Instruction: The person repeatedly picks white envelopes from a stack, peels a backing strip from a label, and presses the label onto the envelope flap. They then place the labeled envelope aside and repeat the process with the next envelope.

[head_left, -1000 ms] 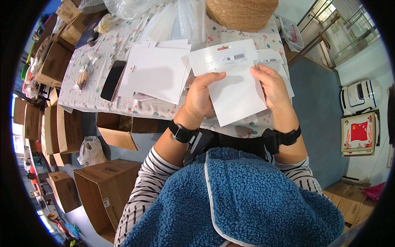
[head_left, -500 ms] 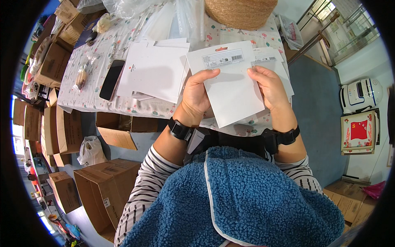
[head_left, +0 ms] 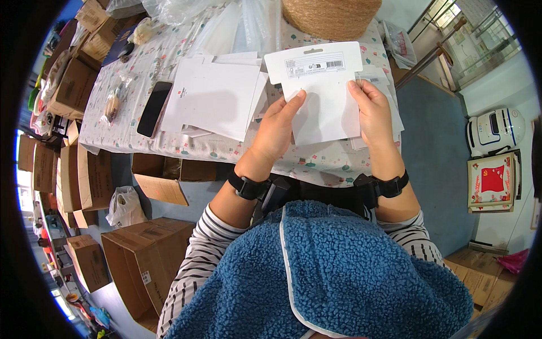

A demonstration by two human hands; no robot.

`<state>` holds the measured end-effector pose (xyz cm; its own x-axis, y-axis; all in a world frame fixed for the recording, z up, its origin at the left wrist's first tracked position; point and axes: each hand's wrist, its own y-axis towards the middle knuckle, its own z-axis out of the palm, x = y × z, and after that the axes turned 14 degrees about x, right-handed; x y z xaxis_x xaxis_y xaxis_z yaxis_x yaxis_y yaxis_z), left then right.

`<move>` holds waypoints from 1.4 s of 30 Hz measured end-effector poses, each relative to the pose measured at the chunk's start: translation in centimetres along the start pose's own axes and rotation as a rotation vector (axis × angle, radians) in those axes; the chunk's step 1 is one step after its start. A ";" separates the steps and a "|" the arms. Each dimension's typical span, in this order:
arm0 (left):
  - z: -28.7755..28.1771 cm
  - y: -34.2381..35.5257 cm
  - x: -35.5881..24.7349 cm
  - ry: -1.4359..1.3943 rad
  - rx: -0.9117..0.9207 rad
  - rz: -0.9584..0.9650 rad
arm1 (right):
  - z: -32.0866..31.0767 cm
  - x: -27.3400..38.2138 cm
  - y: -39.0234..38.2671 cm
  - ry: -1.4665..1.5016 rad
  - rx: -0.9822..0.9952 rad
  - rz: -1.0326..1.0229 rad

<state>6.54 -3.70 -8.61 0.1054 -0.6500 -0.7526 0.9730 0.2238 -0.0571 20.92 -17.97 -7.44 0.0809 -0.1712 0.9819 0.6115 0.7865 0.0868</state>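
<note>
White card (head_left: 324, 101) is held over the near side of the cloth-covered table (head_left: 322, 161), between white sheets (head_left: 212, 96) at left and more cards (head_left: 396, 117) at right. Its left edge is pinched by the left hand (head_left: 280, 125), its right edge by the right hand (head_left: 374, 114); thumbs laid on the facing side, other fingers mostly hidden. The wider end, with printed label (head_left: 315, 64) and hang slot (head_left: 313, 51), projects past the thumbs, away from the body; the plain end lies between the hands. Light, even pressure is probably best applied so bowing is avoided; label best left uncovered. Layer count cannot be told.
</note>
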 end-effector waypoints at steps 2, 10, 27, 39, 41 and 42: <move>-0.4 0.0 0.6 0.028 -0.022 0.021 | 0.4 0.0 -0.1 0.083 0.014 0.053; -1.5 0.1 1.8 0.102 0.018 0.110 | 1.3 0.7 0.4 0.312 0.113 0.206; -1.7 -0.1 2.0 0.175 0.005 0.135 | 1.4 0.2 1.3 0.430 0.168 0.200; -0.7 -0.4 2.0 0.219 0.006 0.197 | -0.5 1.7 0.1 0.165 0.095 0.200; -0.6 -0.4 1.7 0.149 0.012 0.156 | -0.5 1.5 0.1 0.172 0.085 0.194; -0.6 -0.4 1.6 0.104 0.014 0.128 | -0.5 1.5 0.1 0.168 0.087 0.192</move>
<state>6.23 -4.42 -10.19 0.2073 -0.5376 -0.8173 0.9559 0.2890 0.0524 21.50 -18.44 -6.07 0.3228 -0.1044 0.9407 0.5033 0.8606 -0.0772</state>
